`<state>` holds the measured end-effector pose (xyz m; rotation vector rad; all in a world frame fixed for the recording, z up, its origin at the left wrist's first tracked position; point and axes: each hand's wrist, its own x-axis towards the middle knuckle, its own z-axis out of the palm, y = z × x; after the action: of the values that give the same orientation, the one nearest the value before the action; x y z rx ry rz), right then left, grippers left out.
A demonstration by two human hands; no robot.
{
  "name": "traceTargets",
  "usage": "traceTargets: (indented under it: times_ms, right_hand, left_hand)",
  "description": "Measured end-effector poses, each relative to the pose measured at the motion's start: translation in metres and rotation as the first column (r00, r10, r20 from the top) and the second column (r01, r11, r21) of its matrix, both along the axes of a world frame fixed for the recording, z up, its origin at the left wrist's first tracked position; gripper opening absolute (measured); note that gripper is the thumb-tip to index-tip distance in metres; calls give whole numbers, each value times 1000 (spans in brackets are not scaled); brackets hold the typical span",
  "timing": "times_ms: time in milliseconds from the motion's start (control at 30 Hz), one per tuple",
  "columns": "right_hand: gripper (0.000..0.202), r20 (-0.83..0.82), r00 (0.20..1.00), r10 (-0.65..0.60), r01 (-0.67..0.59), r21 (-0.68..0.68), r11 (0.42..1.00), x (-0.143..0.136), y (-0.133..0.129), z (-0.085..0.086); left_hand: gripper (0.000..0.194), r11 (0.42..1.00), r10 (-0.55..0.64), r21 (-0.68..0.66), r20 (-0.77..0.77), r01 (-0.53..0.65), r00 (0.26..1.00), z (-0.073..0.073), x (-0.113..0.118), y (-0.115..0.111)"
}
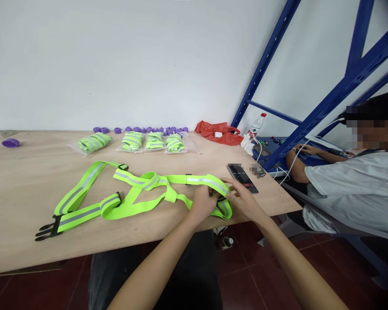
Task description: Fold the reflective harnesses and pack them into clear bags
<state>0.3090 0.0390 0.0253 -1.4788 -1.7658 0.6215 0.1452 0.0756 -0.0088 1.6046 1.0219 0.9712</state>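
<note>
A neon-green strap harness (145, 206) with grey reflective stripes lies spread over the wooden table. Its black buckle (53, 228) points left, near the front edge. At the harness's right end, my left hand (204, 201) is closed on a looped part of the strap beside a dark fitting, partly hidden by the fingers. My right hand (241, 198) pinches the outer curve of the same loop, just to the right. Short black sliders sit along the straps.
Bagged green straps (132, 141) and several purple rolls (142, 129) line the back of the wooden table (19, 185). Right of them are a red plastic bag (218, 132), a bottle (257, 125) and a phone (242, 177). A blue rack (326, 99) stands right, beside a seated person (355, 185).
</note>
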Motion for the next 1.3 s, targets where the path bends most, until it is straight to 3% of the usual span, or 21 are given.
traceTargets:
  times_ms: [67,167,267,367,433,500,600,700,800,900,1033,1167,1233,1300]
  right_hand:
    - [54,130,991,22,-29,50,998,-6,-6,4]
    - [33,140,984,-109,94,112,989,-8,-9,-1]
    - [22,-85,962,-261,269,110,957,0,-2,-13]
    - [27,-314,899,-306,338,52,940,8,5,-19]
    - [34,-279,926,-254,289,94,953,8,5,-16]
    - [48,-82,989,-123,136,180,974,2,2,-10]
    - [53,193,979,61,-108,244,964,-9,-4,1]
    - [44,167,986,26,-73,279,957,-12,-4,6]
    - [37,8,989,-148,143,224,964,-6,2,3]
    - [37,-113,964,-242,252,87,964,4,12,-4]
    - [41,-280,910,-306,306,-45,951,12,25,-11]
    - [43,-356,880,-316,323,-41,946,10,39,-10]
    - [42,-345,894,-286,297,-20,955,7,47,-8]
    - [41,-332,908,-254,257,-36,966,2,57,-5]
  left_hand:
    - [9,1000,-3,-13,47,4,999,-2,0,3]
    - [8,999,7,-42,91,-3,996,-4,-1,6]
    - [9,998,13,-69,114,-6,993,-5,-4,6]
    - [12,997,12,-79,120,-3,993,-2,-10,3]
    - [13,998,-1,-55,111,7,994,1,-15,1]
    - [13,1000,-21,-6,101,22,995,4,-18,-1]
    - [14,997,-41,72,81,35,996,4,-21,-2]
    - [13,991,-72,116,62,65,995,3,-26,-3]
    - [15,962,-103,251,-48,111,994,6,-36,-7]
    - [23,873,-94,432,-308,227,947,11,-49,-15]
    - [26,799,29,489,-611,349,791,10,-58,-23]
    - [15,797,37,436,-727,418,686,9,-59,-30]
    - [18,819,42,415,-732,397,680,12,-59,-35]
    - [31,824,55,441,-686,355,726,15,-59,-40]
